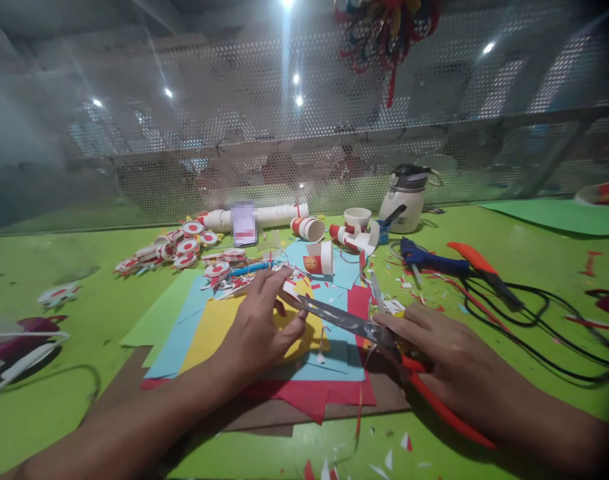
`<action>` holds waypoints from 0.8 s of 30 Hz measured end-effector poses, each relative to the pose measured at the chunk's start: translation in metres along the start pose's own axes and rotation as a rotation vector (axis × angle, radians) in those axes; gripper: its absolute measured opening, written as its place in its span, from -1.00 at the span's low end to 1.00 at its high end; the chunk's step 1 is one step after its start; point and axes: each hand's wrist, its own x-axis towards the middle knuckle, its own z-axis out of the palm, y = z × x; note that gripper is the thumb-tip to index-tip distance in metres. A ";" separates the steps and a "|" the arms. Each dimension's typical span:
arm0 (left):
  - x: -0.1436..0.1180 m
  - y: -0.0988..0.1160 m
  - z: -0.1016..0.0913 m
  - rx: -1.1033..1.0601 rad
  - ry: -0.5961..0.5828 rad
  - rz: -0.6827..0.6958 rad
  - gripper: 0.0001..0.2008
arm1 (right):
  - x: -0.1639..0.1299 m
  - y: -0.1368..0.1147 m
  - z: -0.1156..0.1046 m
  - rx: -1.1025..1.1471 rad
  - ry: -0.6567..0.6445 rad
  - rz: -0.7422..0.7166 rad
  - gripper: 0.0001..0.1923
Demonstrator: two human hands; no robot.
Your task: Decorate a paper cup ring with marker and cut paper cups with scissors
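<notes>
My right hand point(434, 333) is closed around the orange handles of a pair of scissors point(344, 319), whose dark blades reach left across the paper stack. At the blade tips, my left hand point(257, 320) pinches a small white piece point(290, 288) that looks like paper; the fingers partly hide it. Under both hands lie coloured sheets, with a yellow sheet point(214, 327), a light blue sheet point(172, 350) and a red sheet point(294, 393). Just beyond them a red and white paper cup point(319, 259) lies on its side.
Red and white paper rosettes point(187, 247) are heaped at the back left. A white bottle point(403, 203) stands behind more cups. To the right lie a blue glue gun point(434, 257), an orange-handled tool point(484, 270) and black cable point(544, 363). Paper scraps point(329, 470) litter the green table.
</notes>
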 end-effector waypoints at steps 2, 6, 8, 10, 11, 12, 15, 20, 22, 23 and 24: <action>0.001 0.001 -0.001 -0.001 0.013 0.014 -0.49 | 0.000 -0.002 -0.004 0.008 -0.015 0.010 -0.66; 0.003 0.004 -0.005 0.010 0.057 0.061 -0.55 | 0.004 -0.007 -0.015 0.002 -0.020 0.026 -0.69; 0.003 0.004 -0.006 0.029 0.059 0.072 -0.54 | 0.007 -0.010 -0.021 -0.002 -0.034 0.031 -0.71; 0.004 0.003 -0.007 0.048 0.055 0.086 -0.51 | 0.010 -0.013 -0.025 0.002 -0.068 0.048 -0.73; 0.004 0.003 -0.008 0.056 0.060 0.096 -0.50 | 0.011 -0.015 -0.027 0.004 -0.084 0.059 -0.73; 0.005 0.003 -0.008 0.064 0.063 0.105 -0.50 | 0.011 -0.016 -0.027 0.004 -0.094 0.069 -0.74; 0.006 0.003 -0.009 0.085 0.075 0.118 -0.49 | 0.012 -0.018 -0.025 0.011 -0.097 0.082 -0.72; 0.007 0.004 -0.012 0.116 0.068 0.106 -0.42 | 0.010 -0.021 -0.015 0.041 -0.060 0.088 -0.73; 0.006 0.004 -0.013 0.115 0.068 0.107 -0.40 | 0.010 -0.021 -0.012 0.044 -0.036 0.080 -0.71; 0.005 0.004 -0.013 0.111 0.067 0.108 -0.40 | 0.009 -0.021 -0.011 0.040 -0.031 0.079 -0.70; 0.005 0.004 -0.012 0.110 0.066 0.110 -0.39 | 0.009 -0.021 -0.010 0.032 -0.029 0.078 -0.70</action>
